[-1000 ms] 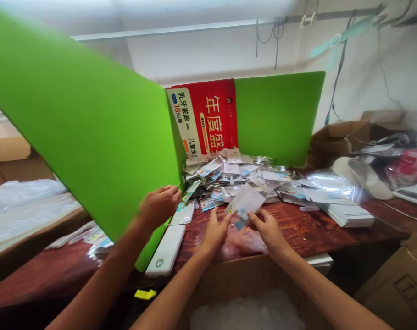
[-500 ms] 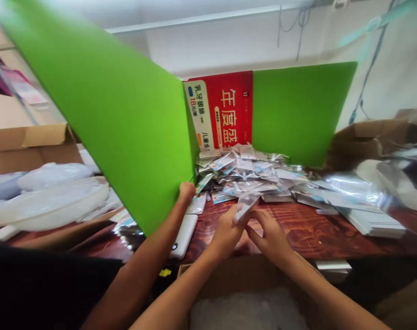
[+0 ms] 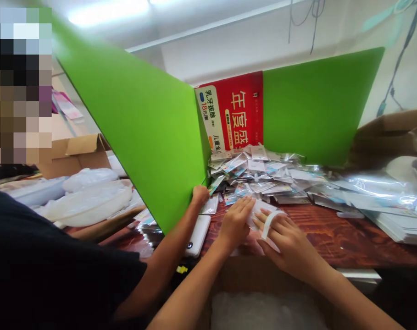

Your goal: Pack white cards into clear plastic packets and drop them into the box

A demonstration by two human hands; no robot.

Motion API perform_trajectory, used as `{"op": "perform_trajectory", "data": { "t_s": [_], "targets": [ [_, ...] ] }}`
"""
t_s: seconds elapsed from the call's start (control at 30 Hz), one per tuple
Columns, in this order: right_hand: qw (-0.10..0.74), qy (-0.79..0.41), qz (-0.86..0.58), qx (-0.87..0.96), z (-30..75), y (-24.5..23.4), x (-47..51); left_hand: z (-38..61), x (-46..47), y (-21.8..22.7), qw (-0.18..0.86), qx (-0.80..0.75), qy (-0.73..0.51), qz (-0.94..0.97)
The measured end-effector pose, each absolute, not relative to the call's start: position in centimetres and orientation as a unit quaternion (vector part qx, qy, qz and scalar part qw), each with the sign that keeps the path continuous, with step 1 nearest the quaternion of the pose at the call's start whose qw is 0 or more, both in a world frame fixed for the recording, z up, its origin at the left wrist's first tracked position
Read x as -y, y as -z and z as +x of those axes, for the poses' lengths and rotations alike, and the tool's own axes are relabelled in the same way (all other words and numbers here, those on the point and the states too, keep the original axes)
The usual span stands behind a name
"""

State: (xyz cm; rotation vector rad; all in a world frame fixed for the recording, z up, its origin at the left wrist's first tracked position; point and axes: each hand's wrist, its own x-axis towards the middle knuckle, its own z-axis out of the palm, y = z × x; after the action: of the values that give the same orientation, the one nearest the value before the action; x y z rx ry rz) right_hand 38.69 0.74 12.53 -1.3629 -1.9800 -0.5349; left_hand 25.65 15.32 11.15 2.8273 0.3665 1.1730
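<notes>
My left hand (image 3: pixel 236 221) lies with its fingers flat on a small clear packet (image 3: pixel 259 211) at the near edge of the red-brown table (image 3: pixel 332 238). My right hand (image 3: pixel 288 239) grips the same packet from the right, with a white strip (image 3: pixel 269 222) curling over its fingers. Just behind both hands spreads a pile of several similar packets (image 3: pixel 263 174). A co-worker's hand (image 3: pixel 198 195) touches the lower edge of a green board (image 3: pixel 142 123) left of my hands.
A co-worker in a dark shirt (image 3: pixel 39 266) fills the near left. A white device (image 3: pixel 197 234) lies under that arm. A red poster (image 3: pixel 236 114) and a second green board (image 3: pixel 318 105) stand behind the pile. An open cardboard box (image 3: pixel 263 311) sits below me.
The packet has come down from a raised hold to the table, with my left fingers now flat on it. The view has swung left, showing more of the co-worker.
</notes>
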Motion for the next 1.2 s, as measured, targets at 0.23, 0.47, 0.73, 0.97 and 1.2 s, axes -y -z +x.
{"op": "perform_trajectory", "data": {
  "t_s": [0.23,0.47,0.73,0.97,1.2],
  "targets": [
    [0.294,0.111,-0.556,0.770,38.6,-11.5,-1.3,25.9,-15.3,-11.0,0.012,-0.098,-0.339,0.935],
    [0.319,0.103,-0.515,0.789,37.3,-12.0,-2.0,24.3,-13.2,-11.5,0.001,-0.087,-0.390,0.917],
    [0.428,0.280,-0.521,0.683,36.5,-14.1,-0.3,25.3,-10.9,-13.2,0.298,-0.101,-0.418,0.853],
    [0.464,0.308,-0.534,0.636,38.5,-14.6,-0.1,25.6,-9.9,-14.2,0.536,-0.072,-0.289,0.790],
    [0.456,0.316,-0.577,0.599,39.6,-14.1,0.9,27.1,-9.5,-15.8,0.579,-0.076,-0.318,0.747]
  ]
}}
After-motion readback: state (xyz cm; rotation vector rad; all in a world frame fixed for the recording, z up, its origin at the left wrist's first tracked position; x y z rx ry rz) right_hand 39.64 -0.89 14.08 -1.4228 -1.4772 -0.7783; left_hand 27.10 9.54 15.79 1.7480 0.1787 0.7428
